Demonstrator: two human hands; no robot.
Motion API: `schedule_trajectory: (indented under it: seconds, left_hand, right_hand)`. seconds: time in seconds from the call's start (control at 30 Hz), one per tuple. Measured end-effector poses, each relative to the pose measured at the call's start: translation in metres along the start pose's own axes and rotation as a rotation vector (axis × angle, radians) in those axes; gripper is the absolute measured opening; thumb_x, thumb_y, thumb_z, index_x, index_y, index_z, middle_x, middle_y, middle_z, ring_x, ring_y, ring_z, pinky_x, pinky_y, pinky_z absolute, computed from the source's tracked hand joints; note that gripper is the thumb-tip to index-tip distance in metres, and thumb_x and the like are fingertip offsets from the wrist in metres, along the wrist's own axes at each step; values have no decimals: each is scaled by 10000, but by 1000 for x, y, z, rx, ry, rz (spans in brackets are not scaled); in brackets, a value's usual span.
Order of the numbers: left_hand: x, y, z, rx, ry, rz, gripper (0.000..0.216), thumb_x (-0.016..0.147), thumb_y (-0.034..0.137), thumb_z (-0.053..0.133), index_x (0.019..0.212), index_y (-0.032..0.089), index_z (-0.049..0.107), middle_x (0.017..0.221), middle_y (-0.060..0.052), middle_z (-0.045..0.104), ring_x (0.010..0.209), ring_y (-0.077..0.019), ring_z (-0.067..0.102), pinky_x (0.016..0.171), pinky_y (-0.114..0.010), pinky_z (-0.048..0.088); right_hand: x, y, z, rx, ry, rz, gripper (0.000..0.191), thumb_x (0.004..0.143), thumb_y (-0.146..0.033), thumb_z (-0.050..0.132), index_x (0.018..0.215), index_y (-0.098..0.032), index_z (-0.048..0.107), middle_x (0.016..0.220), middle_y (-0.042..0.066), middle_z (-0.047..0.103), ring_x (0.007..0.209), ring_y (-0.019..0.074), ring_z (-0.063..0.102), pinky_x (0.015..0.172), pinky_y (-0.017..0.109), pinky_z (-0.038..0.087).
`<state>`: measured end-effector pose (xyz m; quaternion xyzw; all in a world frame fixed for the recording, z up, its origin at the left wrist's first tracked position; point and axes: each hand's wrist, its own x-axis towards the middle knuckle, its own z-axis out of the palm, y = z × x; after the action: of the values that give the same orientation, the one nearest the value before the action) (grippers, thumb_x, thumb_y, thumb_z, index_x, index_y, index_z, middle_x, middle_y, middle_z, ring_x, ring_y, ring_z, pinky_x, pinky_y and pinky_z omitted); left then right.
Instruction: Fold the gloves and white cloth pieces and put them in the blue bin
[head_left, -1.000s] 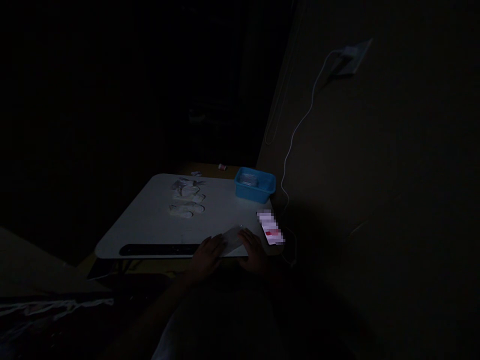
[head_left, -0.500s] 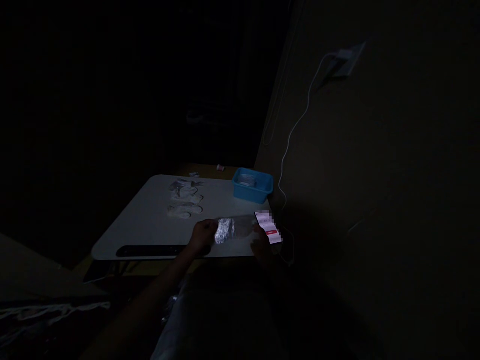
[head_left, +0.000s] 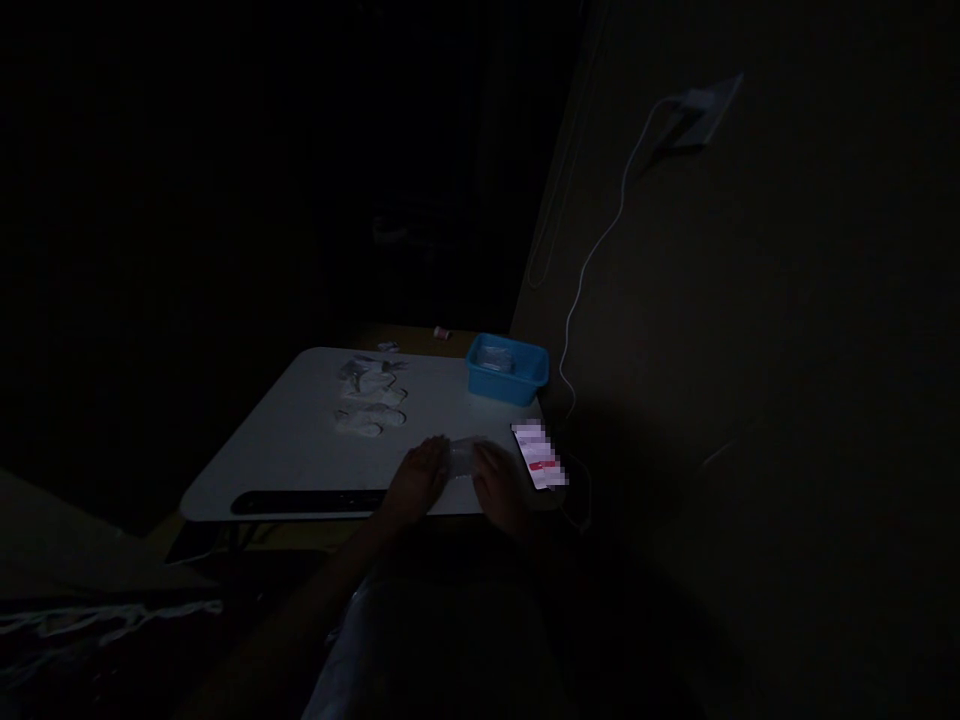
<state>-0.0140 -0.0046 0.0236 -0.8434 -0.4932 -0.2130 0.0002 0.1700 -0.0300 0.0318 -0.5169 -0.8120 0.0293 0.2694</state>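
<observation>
Where the white table (head_left: 292, 440) ends nearest the person, a dark strip (head_left: 307, 502) runs along its edge, at about eight o'clock from the clear plastic bag (head_left: 461, 458); that bag is between the two hands, over the near part of the table, with twelve o'clock pointing away from the person. The left hand (head_left: 420, 478) is at its nine o'clock side, back upward, fingers close together and reaching onto the plastic; the right hand (head_left: 499, 485) is at its four o'clock side, fingers bent over that end and close together; it is too dark to tell whether either thumb pinches the bag. At three o'clock, just beside the right hand, lies a phone (head_left: 538, 455) with its screen lit; toward ten o'clock are two whitish bundles (head_left: 369, 420), one behind the other, with crumpled clear plastic (head_left: 366, 368) beyond them; at one o'clock a blue basket (head_left: 510, 385) holds a clear packet (head_left: 496, 358). Past the table's far edge, near twelve, a small white-and-red object (head_left: 442, 333) lies on a yellowish surface; farther off, toward one, a white cable (head_left: 592, 255) climbs to a wall socket (head_left: 709, 115).
</observation>
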Motion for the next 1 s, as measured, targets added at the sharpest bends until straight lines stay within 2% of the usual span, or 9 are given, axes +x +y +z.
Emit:
schedule_trajectory:
  seconds: [0.17,0.27,0.37,0.63,0.87,1.0]
  left_hand:
    - [-8,8,14,176,-117,-22,497,837,244,307,1303,75,348,1371,-158,333,1277,-257,269,1015,-456,234]
    - [-9,9,11,206,-192,-21,527,809,240,353,1315,92,337,1383,-150,313,1286,-263,248,1022,-456,211]
    - [-8,10,9,224,-192,-23,528,812,248,348,1319,103,332,1387,-143,307,1291,-256,237,1029,-455,190]
    - [-9,11,12,206,-142,-57,518,870,322,242,1289,43,363,1368,-186,315,1280,-264,265,1021,-463,203]
    - [-10,10,14,199,-117,-43,530,873,345,227,1310,64,329,1369,-183,315,1278,-266,270,1016,-478,200]
    - [-9,11,11,213,-130,-40,528,873,335,233,1291,39,357,1367,-192,310,1275,-271,273,1012,-478,210]
  right_hand:
    - [28,-27,15,-78,-163,-140,482,907,-312,247,1345,-114,272,1396,96,302,1304,184,212,1057,406,209]
    - [32,-27,29,-110,-225,-173,485,918,-334,203,1344,-110,270,1400,101,288,1306,173,208,1055,410,201]
    - [31,-22,37,-136,-245,-152,489,919,-354,194,1334,-114,292,1385,104,318,1297,173,232,1060,433,170]
    - [26,3,26,-235,-145,-57,478,910,-367,236,1304,-123,350,1370,126,333,1285,206,262,1049,507,92]
    - [27,38,20,-281,3,75,499,897,-390,267,1253,-76,422,1305,187,415,1247,271,322,1015,559,112]
    - [26,38,14,-307,42,122,479,893,-354,291,1235,-54,440,1286,198,435,1251,282,311,1019,548,119]
